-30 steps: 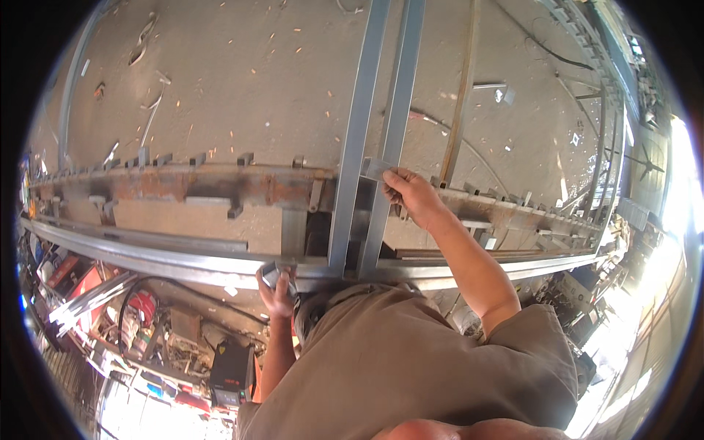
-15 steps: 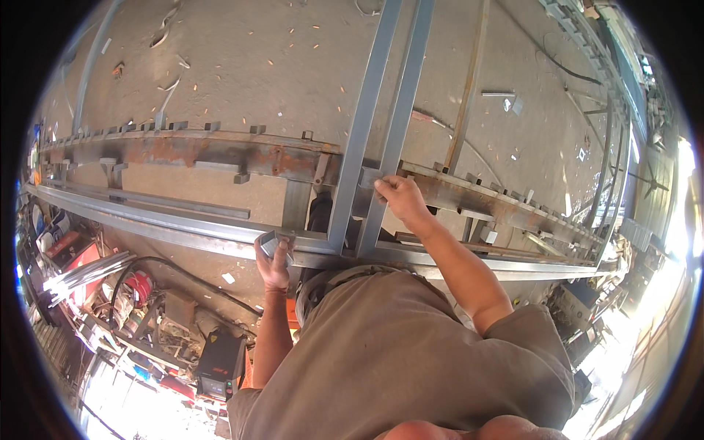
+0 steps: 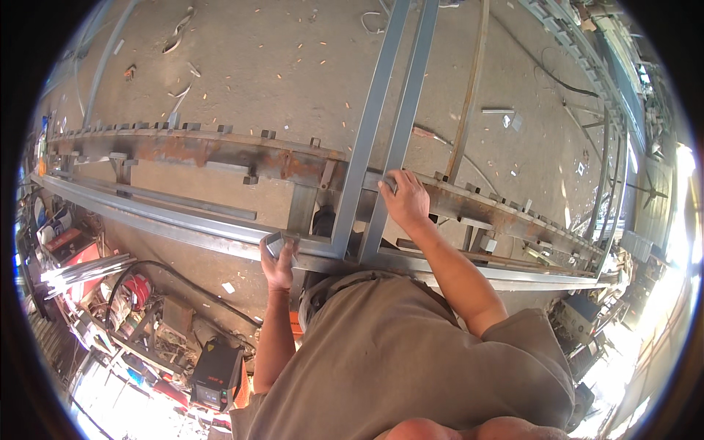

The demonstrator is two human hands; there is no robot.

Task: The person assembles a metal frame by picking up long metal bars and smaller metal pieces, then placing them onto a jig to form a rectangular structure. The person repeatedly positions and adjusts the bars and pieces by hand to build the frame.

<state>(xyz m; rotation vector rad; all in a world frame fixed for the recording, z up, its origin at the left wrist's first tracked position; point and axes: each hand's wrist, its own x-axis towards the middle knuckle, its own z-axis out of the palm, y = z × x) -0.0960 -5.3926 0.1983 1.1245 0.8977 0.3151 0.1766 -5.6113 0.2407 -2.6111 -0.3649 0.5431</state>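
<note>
Both hands have kept their places on the steel frame while the view drifted slightly. Largest is the rusty jig rail [image 3: 220, 150], running across beyond both grips. Two grey square tubes [image 3: 389, 110] stretch away from the right hand [image 3: 405, 199], whose grip is closed over the right tube. Nearer, the left hand [image 3: 279, 264] clamps a small grey metal piece [image 3: 274, 242] against the long grey tube [image 3: 161, 216].
</note>
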